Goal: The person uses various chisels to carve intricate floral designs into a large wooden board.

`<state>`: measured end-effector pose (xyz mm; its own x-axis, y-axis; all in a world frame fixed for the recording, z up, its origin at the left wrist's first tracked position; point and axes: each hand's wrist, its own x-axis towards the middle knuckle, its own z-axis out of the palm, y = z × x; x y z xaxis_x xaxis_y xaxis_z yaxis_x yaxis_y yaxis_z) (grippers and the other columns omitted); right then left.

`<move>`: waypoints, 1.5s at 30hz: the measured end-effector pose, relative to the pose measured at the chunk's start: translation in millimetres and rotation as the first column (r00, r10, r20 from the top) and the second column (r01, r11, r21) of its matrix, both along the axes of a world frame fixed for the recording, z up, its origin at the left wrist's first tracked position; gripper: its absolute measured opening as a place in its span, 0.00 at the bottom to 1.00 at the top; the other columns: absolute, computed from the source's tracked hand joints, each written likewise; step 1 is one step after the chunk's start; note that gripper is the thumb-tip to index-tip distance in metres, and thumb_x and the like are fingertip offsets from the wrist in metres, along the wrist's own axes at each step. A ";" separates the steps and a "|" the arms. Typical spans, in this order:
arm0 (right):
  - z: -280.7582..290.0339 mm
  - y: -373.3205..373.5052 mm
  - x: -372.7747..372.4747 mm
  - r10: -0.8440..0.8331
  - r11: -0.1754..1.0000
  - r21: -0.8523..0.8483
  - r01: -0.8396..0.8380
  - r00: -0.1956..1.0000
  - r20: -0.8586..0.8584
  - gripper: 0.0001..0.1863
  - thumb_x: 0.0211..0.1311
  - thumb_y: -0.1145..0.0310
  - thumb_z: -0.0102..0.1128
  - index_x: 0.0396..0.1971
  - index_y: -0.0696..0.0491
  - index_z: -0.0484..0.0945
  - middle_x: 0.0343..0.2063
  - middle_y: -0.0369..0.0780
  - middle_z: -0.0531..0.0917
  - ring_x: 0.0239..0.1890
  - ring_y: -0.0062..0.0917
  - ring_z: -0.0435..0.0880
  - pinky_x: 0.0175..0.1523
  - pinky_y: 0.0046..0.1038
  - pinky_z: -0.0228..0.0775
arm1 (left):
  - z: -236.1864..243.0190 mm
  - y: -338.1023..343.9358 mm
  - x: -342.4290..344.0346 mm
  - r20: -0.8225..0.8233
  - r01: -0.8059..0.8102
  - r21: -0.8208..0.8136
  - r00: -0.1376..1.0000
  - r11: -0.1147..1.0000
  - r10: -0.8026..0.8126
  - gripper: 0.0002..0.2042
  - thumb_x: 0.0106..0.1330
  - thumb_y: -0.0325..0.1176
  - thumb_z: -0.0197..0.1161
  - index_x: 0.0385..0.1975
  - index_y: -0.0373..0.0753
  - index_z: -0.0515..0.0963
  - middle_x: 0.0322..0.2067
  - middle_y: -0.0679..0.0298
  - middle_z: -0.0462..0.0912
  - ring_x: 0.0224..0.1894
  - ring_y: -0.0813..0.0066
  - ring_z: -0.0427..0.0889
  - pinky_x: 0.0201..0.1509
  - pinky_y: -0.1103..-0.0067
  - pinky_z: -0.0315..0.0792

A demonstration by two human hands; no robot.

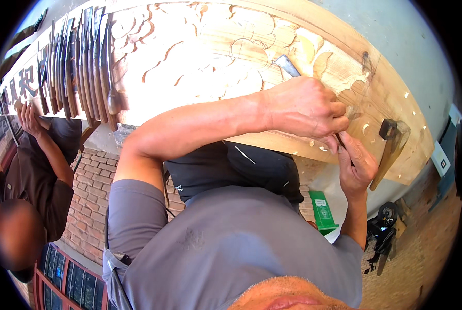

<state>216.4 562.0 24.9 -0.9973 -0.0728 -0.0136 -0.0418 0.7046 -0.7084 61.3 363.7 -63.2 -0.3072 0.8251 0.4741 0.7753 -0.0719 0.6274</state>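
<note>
My left hand [308,108] is closed over a chisel [287,65] on a pale carved wooden panel [200,31]; its flat metal blade shows beyond my knuckles. Below it, my right hand [357,165] has its fingers wrapped round the lower end of the tool at the panel's near edge, close to my left fingers. Pencilled outlines, carved curves and small shavings mark the wood. A wooden-handled hammer or similar tool [383,163] with a dark head lies to the right of my hands.
A row of carving chisels and gouges [89,67] lies on the panel's left. A co-worker [42,170] at far left has a hand at the panel's edge. A green bin [321,209], a dark wheeled object [380,232] and a brick floor [91,191] show below.
</note>
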 end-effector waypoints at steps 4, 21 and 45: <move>-0.6 2.6 3.1 -0.034 0.999 -0.023 0.035 0.997 0.076 0.23 0.67 0.88 0.70 0.60 0.58 0.89 0.40 0.48 0.92 0.34 0.27 0.90 0.39 0.26 0.81 | 2.8 -0.7 -3.0 0.108 0.053 -0.039 0.993 0.998 -0.049 0.29 0.60 0.67 0.72 0.32 0.44 0.77 0.29 0.68 0.77 0.32 0.66 0.85 0.31 0.68 0.80; -20.7 13.1 -8.7 -0.056 0.991 -0.116 0.069 0.993 0.107 0.20 0.66 0.89 0.70 0.57 0.59 0.90 0.27 0.39 0.82 0.25 0.21 0.75 0.31 0.25 0.69 | 9.0 9.4 -4.3 0.167 0.090 -0.216 0.985 0.972 -0.054 0.29 0.57 0.64 0.74 0.39 0.42 0.78 0.30 0.65 0.82 0.35 0.61 0.88 0.35 0.65 0.82; 0.7 -19.5 -12.6 -0.109 0.992 -0.046 0.114 0.989 0.096 0.16 0.68 0.87 0.69 0.54 0.63 0.89 0.28 0.41 0.83 0.28 0.22 0.81 0.34 0.26 0.73 | 14.4 9.7 0.3 0.152 -0.009 -0.156 0.988 0.988 0.033 0.40 0.50 0.83 0.70 0.23 0.43 0.77 0.19 0.65 0.79 0.22 0.61 0.85 0.22 0.67 0.75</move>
<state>203.8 542.6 25.6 -0.9937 0.0362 -0.1064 0.1034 0.6640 -0.7406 61.6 373.3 -48.8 -0.3848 0.8770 0.2878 0.6692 0.0503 0.7414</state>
